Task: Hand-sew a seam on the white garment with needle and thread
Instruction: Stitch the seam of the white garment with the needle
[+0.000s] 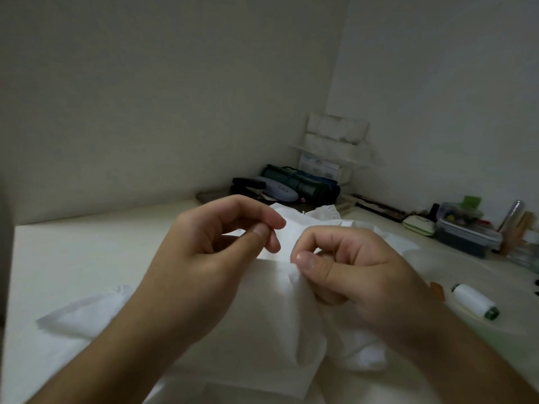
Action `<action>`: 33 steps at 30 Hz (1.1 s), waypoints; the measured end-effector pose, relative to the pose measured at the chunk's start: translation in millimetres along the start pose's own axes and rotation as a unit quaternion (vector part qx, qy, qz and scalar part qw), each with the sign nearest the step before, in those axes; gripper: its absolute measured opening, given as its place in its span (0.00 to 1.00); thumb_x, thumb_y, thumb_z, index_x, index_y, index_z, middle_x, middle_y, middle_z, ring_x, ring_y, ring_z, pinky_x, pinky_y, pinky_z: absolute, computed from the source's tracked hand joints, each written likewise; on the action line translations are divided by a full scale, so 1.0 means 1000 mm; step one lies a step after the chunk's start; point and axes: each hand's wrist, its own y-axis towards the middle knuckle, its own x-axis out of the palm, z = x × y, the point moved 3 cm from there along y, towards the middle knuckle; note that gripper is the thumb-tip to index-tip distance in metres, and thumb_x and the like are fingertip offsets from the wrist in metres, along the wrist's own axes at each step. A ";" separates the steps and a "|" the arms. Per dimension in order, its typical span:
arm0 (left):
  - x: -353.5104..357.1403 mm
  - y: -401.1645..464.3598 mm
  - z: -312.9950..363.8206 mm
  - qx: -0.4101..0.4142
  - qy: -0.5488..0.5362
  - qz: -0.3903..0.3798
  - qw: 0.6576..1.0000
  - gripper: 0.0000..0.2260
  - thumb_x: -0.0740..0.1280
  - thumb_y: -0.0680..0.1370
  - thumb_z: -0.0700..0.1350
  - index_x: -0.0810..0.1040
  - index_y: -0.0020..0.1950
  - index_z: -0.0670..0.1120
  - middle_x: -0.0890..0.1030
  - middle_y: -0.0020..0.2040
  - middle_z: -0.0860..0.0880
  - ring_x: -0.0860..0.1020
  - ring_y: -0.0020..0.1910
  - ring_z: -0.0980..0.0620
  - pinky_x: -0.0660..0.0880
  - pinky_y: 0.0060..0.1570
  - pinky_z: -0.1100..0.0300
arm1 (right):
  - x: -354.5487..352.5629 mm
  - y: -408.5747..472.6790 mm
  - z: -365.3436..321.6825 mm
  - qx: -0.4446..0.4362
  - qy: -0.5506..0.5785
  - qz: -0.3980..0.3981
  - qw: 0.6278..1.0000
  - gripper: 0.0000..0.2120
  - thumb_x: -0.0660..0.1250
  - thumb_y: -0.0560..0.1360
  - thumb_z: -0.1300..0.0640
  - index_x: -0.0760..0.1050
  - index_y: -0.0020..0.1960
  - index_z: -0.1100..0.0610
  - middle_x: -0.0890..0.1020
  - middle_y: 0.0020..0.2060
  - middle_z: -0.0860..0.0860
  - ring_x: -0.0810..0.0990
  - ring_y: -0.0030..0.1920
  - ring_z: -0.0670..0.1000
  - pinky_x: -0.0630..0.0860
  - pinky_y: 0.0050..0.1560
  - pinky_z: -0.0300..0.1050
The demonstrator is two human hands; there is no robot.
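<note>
Dim tabletop [73,258]: both hands pinch; right hand [347,269] grips garment [280,310]; left hand's [215,243] pinch unclear, needle indiscernible.

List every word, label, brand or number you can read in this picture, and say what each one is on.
No text can be read.
Grey-blue oval case: a dark mark on its lid, too blurred to read.
White and blue printed box under the corner shelf: print too small to read.
White thread spool: no label shows.

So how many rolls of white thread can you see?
1. The white thread spool lies on its side on the table, to the right of the right hand. More may be hidden in the clear boxes behind.
</note>
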 end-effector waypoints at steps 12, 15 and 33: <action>0.001 0.000 -0.005 -0.087 0.039 -0.060 0.994 0.13 0.70 0.73 0.57 0.84 0.41 0.47 0.77 0.32 0.47 0.72 0.32 0.50 0.66 0.35 0.52 | -0.008 0.000 -0.001 -0.050 -0.034 0.069 0.996 0.12 0.66 0.79 0.52 0.77 0.39 0.55 0.64 0.27 0.53 0.57 0.29 0.54 0.54 0.29 0.50; 0.000 0.000 -0.003 -0.045 0.036 -0.043 0.997 0.11 0.70 0.75 0.56 0.84 0.42 0.49 0.78 0.32 0.52 0.72 0.31 0.55 0.67 0.32 0.62 | -0.010 0.000 0.000 -0.050 -0.054 0.093 0.993 0.13 0.66 0.79 0.50 0.76 0.39 0.57 0.63 0.27 0.54 0.57 0.28 0.55 0.54 0.29 0.52; 0.001 -0.001 0.001 -0.028 0.061 -0.029 0.997 0.07 0.76 0.76 0.55 0.87 0.45 0.52 0.86 0.37 0.50 0.83 0.36 0.54 0.77 0.35 0.61 | -0.007 -0.003 -0.011 -0.068 -0.132 0.166 0.975 0.10 0.71 0.77 0.49 0.79 0.42 0.55 0.69 0.26 0.56 0.65 0.26 0.50 0.64 0.27 0.40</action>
